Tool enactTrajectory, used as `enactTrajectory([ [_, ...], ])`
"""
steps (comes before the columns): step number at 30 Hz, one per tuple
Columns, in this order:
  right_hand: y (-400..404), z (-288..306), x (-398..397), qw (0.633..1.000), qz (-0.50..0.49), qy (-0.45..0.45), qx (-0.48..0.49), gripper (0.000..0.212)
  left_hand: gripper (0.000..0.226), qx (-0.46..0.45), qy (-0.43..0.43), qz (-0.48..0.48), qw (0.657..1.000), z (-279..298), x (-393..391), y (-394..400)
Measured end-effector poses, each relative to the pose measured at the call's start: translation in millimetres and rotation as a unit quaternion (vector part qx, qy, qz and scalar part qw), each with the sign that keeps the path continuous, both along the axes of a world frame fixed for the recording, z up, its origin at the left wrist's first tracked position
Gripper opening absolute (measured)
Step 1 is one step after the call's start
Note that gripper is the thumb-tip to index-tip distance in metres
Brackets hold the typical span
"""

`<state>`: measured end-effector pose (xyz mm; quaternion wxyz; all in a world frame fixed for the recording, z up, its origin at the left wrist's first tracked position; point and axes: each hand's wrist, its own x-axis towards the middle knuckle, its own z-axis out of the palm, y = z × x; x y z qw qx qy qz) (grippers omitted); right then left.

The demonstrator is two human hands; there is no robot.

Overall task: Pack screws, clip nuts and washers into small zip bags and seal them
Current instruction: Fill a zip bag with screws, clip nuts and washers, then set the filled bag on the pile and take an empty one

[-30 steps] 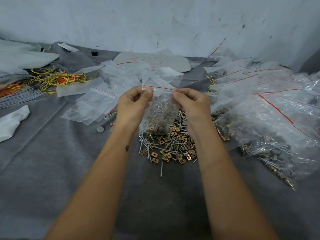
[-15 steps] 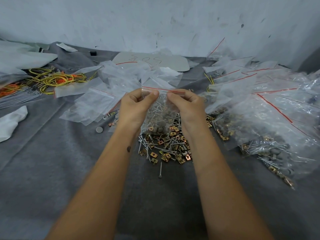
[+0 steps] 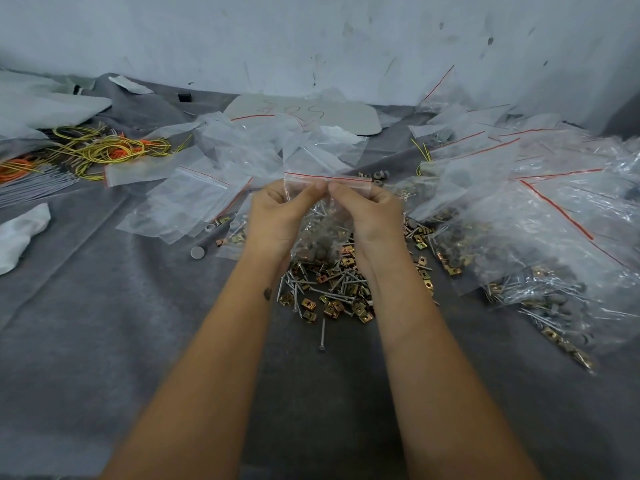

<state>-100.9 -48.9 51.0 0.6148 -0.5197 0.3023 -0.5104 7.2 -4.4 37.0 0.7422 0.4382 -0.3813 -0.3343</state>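
Thumbs have met mid-strip: left hand (image 3: pixel 277 216), right hand (image 3: pixel 372 216) pinch bag (image 3: pixel 320 233).

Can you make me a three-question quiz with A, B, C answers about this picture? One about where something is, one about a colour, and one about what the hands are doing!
1. Where is the loose pile of clip nuts and screws?
A. On the grey cloth, below the held bag
B. By the yellow wires
C. Against the wall

2. What colour is the zip strip on the held zip bag?
A. Blue
B. Red
C. Green

3. What are the hands doing?
A. Lying flat on the cloth
B. Picking up one screw
C. Both pinching the bag's top

Answers:
1. A, the pile lies on the grey cloth between the forearms.
2. B, a red line runs along the bag's top edge.
3. C, the left hand and right hand pinch the top, fingertips nearly meeting.
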Motion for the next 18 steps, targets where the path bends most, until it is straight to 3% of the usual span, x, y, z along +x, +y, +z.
enactTrajectory([
  [6,2.5,-6.9,1.0,1.000,-0.019,0.013,-0.009,0.012,0.006,0.018,0.000,-0.010,1.000,-12.6,4.0,1.4],
  [13,0.4,-7.4,-1.5,0.998,0.024,-0.046,0.034,0.012,0.035,0.058,0.068,-0.052,0.995,-7.1,12.7,6.0],
  [15,-2.2,-5.6,-4.3,0.999,0.019,-0.025,0.035,0.007,0.045,0.081,-0.001,-0.063,0.995,-7.8,15.3,10.8],
  [18,-8.0,-6.5,-19.8,0.994,0.061,0.085,-0.015,0.023,0.031,0.107,-0.128,-0.023,0.986,-7.9,21.3,15.6],
])
